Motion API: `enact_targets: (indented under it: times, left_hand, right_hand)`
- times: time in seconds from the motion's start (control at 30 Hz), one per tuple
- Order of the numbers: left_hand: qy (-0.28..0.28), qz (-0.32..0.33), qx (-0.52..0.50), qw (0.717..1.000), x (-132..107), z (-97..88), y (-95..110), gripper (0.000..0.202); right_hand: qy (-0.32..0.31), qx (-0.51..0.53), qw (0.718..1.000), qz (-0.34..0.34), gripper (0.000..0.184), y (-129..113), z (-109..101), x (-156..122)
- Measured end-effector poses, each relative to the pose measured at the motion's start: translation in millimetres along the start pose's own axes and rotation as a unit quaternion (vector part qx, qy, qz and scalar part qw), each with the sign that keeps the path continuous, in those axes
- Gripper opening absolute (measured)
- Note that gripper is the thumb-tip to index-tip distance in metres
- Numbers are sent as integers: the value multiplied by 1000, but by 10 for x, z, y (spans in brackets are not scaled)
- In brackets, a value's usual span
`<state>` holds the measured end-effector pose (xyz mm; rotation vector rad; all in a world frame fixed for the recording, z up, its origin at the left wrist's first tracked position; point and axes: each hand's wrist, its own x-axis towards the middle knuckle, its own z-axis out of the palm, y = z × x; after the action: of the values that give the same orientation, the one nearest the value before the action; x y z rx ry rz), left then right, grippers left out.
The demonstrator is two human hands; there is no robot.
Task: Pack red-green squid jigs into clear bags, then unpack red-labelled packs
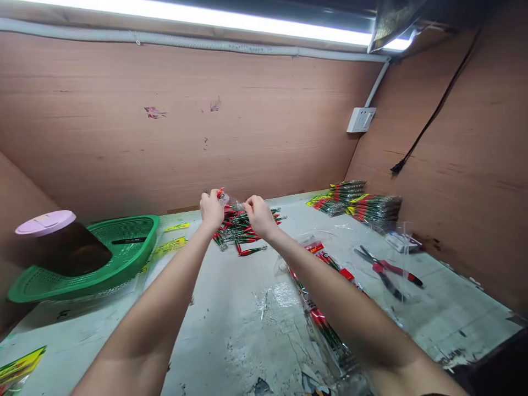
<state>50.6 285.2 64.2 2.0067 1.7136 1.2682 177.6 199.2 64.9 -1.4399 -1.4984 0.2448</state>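
My left hand is closed on a slim red piece with shiny clear plastic against it, above the far part of the table. Close by on the right, my right hand is pinched beside a glinting clear bit; what its fingertips hold is too small to make out. Beneath and between both hands lies a pile of slim red-and-green pieces with silvery ends. One such piece rests apart at the pile's near edge.
At left a green basket holds a dark container with a pink lid. Yellow cards lie beside it. Under my right forearm are bagged red-and-green pieces. Farther right are red-handled pliers and stacked packets.
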Motion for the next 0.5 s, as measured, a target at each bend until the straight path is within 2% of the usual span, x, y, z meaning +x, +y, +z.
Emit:
enact_targets:
  times: [0.07, 0.13, 0.2, 0.27, 0.33, 0.4, 0.47, 0.5]
  left_hand:
    - [11, 1, -2, 1000, 111, -67, -9, 24]
    - [25, 10, -12, 1000, 136, -186, 3, 20]
    - [27, 32, -21, 999, 54, -305, 66, 20]
    - [-16, 86, -32, 996, -157, -359, 195, 26]
    - [-147, 186, -43, 971, -487, -303, 371, 22]
    - [-283, 259, -47, 922, -878, -137, 557, 4]
    - [-394, 303, -34, 867, -1243, 99, 712, 22]
    - [-427, 312, -20, 849, -1390, 227, 771, 24]
  right_hand:
    - [-6, -30, 1000, -2, 4, 50, -314, -129]
    - [-22, -65, 998, 6, 5, 154, -741, -393]
    - [-51, -102, 993, 35, 5, 294, -1156, -736]
    - [-71, -132, 986, 69, 10, 448, -1459, -1077]
    - [-84, -159, 979, 99, 16, 586, -1612, -1347]
    - [-99, -181, 971, 118, 19, 689, -1638, -1519]
    - [-116, -195, 965, 128, 19, 750, -1588, -1608]
    - [-122, -200, 963, 131, 19, 767, -1551, -1634]
